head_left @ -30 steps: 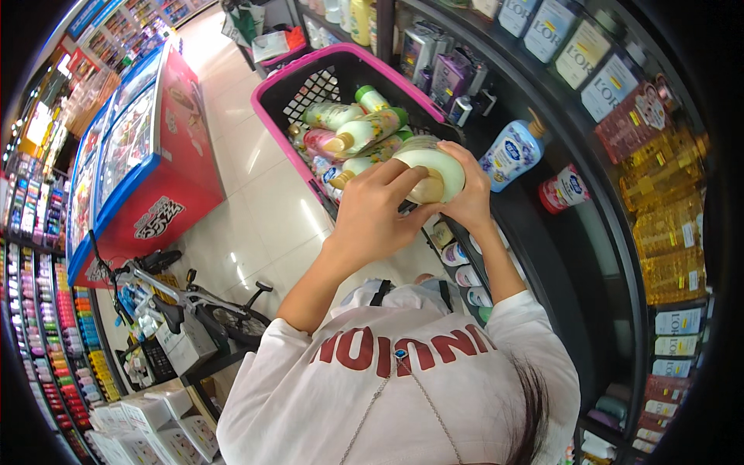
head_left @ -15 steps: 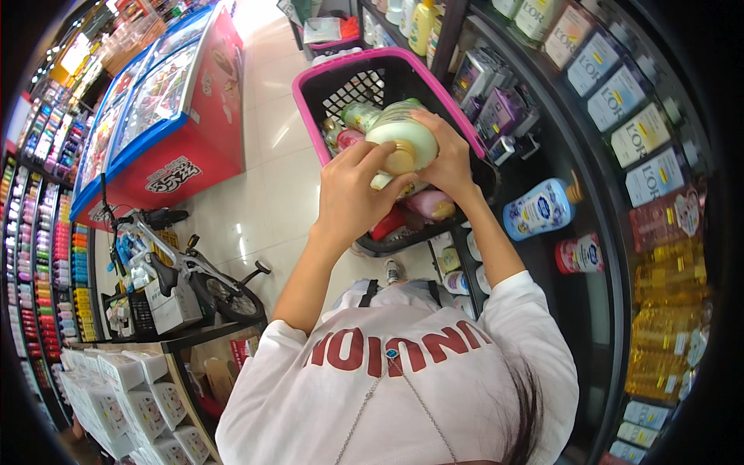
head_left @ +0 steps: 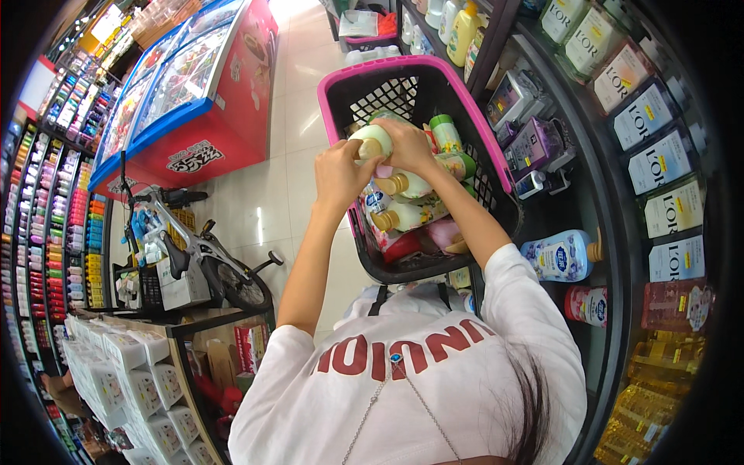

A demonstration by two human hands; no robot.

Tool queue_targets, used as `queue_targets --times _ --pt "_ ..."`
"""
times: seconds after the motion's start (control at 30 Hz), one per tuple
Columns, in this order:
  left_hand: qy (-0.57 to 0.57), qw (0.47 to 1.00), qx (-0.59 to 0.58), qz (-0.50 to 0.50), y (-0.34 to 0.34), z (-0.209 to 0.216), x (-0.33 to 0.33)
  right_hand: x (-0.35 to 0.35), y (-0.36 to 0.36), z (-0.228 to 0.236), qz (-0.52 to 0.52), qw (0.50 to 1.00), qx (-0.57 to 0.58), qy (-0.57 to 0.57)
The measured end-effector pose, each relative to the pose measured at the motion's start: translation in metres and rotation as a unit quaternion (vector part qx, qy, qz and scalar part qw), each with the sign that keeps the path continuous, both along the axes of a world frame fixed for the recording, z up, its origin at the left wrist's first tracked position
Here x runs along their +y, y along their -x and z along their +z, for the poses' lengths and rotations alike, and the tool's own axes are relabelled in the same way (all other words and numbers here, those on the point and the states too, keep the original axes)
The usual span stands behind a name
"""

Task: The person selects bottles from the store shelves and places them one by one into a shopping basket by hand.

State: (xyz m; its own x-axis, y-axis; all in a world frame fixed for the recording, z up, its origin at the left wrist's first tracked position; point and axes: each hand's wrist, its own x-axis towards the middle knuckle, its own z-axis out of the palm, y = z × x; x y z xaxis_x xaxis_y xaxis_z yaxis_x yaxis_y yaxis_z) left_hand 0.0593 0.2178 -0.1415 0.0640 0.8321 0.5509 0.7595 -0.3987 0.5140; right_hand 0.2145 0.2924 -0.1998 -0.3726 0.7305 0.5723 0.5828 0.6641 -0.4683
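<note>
A pale green bottle with a gold cap (head_left: 373, 142) is held between my two hands, above the far left part of a black basket with a pink rim (head_left: 463, 87). My left hand (head_left: 339, 175) has its fingers closed at the cap end. Wrapped around the bottle's body is my right hand (head_left: 408, 145), which hides much of it. Below my right forearm, several bottles lie in the basket, among them a white bottle with a gold cap (head_left: 411, 215) and a green-ended floral one (head_left: 446, 133). A pink bottle (head_left: 444, 232) lies at the near side.
Dark shelves on the right carry a blue bottle (head_left: 559, 256), a red-and-white container (head_left: 587, 305) and boxed pump bottles (head_left: 661, 157). A red chest freezer (head_left: 225, 128) and a bicycle (head_left: 203, 260) stand to the left. White packages (head_left: 124, 387) are stacked at the lower left.
Both hands have moved left and slightly away with the bottle, toward the basket's far left part. More bottles in the basket now show. The whole view has shifted a little.
</note>
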Motion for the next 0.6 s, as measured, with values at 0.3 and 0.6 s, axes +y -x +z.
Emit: queue_targets --times 0.3,0.6 --pt "0.073 0.996 0.019 0.045 0.001 -0.043 0.015 0.015 0.007 0.002 0.042 0.979 -0.18 0.082" --pt "0.166 0.983 0.08 0.022 -0.007 -0.073 0.031 0.037 -0.005 -0.04 0.069 0.97 -0.165 0.166"
